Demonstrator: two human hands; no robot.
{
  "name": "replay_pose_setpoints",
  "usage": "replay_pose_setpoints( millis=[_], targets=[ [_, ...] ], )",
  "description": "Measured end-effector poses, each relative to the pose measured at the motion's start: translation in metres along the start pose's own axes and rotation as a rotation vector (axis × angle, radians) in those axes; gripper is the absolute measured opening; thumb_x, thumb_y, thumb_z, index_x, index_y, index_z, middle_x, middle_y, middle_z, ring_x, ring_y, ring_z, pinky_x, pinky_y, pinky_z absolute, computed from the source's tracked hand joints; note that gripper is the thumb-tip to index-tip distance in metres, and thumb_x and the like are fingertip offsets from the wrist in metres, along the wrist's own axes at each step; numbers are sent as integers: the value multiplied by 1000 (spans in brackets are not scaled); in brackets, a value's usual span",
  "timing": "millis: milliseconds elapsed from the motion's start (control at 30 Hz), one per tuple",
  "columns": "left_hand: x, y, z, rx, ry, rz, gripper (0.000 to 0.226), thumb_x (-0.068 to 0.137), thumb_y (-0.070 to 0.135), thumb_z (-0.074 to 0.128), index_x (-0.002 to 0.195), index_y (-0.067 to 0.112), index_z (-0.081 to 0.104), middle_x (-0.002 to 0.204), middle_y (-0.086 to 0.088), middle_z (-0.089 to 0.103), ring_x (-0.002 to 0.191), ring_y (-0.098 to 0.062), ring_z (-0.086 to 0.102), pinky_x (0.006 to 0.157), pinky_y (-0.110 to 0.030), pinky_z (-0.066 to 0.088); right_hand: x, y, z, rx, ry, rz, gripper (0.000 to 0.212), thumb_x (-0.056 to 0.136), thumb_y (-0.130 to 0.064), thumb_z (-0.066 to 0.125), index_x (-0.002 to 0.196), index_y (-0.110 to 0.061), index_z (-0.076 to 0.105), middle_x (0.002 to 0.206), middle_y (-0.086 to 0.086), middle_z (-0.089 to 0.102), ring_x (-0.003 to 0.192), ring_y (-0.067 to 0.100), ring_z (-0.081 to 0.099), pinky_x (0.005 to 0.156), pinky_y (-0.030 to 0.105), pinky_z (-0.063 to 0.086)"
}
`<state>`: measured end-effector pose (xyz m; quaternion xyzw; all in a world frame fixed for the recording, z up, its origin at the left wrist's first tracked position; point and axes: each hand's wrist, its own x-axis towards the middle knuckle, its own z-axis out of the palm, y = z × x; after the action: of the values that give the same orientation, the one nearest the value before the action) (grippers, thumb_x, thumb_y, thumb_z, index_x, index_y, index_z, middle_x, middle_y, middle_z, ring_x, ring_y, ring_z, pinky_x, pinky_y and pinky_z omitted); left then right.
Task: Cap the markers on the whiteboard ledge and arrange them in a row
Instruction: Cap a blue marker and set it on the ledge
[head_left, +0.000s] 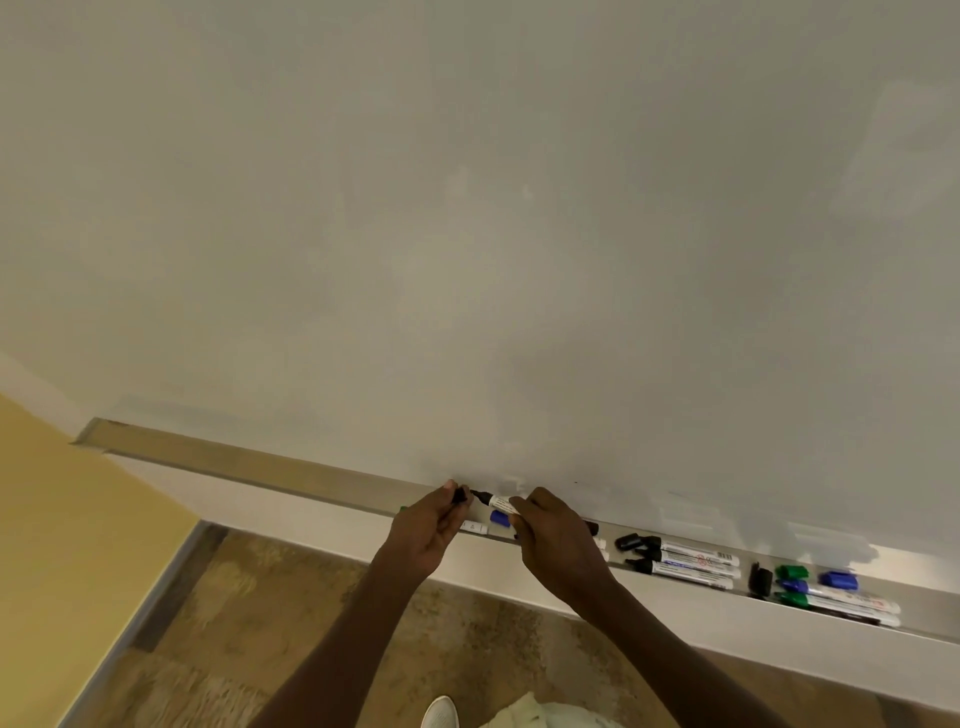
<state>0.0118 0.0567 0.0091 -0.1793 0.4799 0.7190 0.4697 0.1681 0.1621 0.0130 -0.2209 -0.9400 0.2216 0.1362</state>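
1. Left hand (431, 525) pinches a black cap (459, 496); right hand (556, 540) grips an uncapped black marker (496, 502), tip just beside the cap, at lower centre.
2. Other markers (691, 561) lie on the whiteboard ledge (260, 467), lower right.

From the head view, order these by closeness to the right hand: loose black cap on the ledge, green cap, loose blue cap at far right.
From the right hand:
1. Loose black cap, just right of the hand on the ledge.
2. Green cap, farther right.
3. Loose blue cap, farthest right, just beyond the green cap.
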Motion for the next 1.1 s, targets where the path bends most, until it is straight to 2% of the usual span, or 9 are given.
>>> replay_pose_setpoints(
  millis=[167, 333, 567, 667, 733, 833, 900, 967, 1100],
  targets=[
    [-3, 0, -5, 138, -25, -36, 16, 89, 11, 63, 95, -3, 67, 85, -16, 76, 75, -20, 75, 61, -27, 61, 1, -6, -1, -34, 7, -16, 21, 94, -17, 53, 111, -10, 64, 94, 9, 62, 73, 23, 58, 57, 32, 51],
    [-8, 1, -7, 232, -64, -23, 21, 87, 16, 67, 99, 0, 69, 91, -14, 76, 79, -19, 74, 65, -26, 61, -3, -14, 0, -32, 53, -71, 20, 87, -12, 65, 107, -9, 67, 86, 10, 64, 68, 22, 59, 53, 25, 41],
    [-16, -5, 1, 270, -21, 97, 21, 91, 17, 60, 102, 1, 69, 99, -14, 73, 92, -23, 69, 74, -28, 60, 4, -28, 8, -46, -9, -101, 27, 100, -22, 43, 116, -8, 59, 94, 12, 63, 74, 23, 57, 63, 32, 45],
    [-19, -2, 8, 248, -20, 158, 19, 92, 14, 59, 102, 1, 69, 93, -14, 72, 89, -24, 68, 76, -31, 59, 10, -46, 10, 108, 66, 25, 28, 100, -23, 46, 87, -8, 65, 69, 7, 62, 56, 13, 44, 57, 26, 32],
    [-19, 4, 8, 241, -26, 172, 18, 92, 14, 59, 102, 1, 69, 91, -13, 72, 87, -24, 69, 78, -32, 59, 17, -51, 9, 329, 107, 183, 35, 97, -23, 52, 66, -9, 63, 49, -5, 50, 44, 8, 37, 51, 21, 27],
    [-15, 14, 1, 227, -55, 199, 17, 92, 14, 60, 99, 3, 70, 90, -11, 74, 86, -22, 71, 72, -29, 60, 28, -55, 10, 505, 93, 318, 38, 93, -19, 58, 55, -14, 59, 41, -11, 42, 40, 7, 37, 46, 13, 28],
    [-13, 21, -2, 266, -41, 238, 16, 91, 16, 61, 97, 5, 72, 90, -9, 75, 84, -20, 71, 71, -28, 58, 36, -54, 10, 540, 19, 345, 36, 92, -22, 58, 58, -12, 63, 48, -4, 55, 44, 5, 43, 47, 13, 31],
    [-8, 26, -3, 297, 15, 287, 14, 89, 18, 64, 93, 8, 73, 87, -7, 76, 79, -18, 72, 68, -27, 56, 42, -48, 9, 488, -71, 321, 31, 92, -24, 57, 70, -8, 71, 64, 7, 67, 55, 14, 54, 53, 21, 38],
    [6, 32, -9, 234, 183, 338, 14, 89, 13, 64, 96, 3, 70, 85, -9, 72, 77, -21, 69, 64, -27, 55, 41, -33, 13, 361, -90, 289, 18, 91, -19, 61, 101, -11, 73, 93, 6, 70, 80, 18, 60, 74, 29, 47]
  ],
)
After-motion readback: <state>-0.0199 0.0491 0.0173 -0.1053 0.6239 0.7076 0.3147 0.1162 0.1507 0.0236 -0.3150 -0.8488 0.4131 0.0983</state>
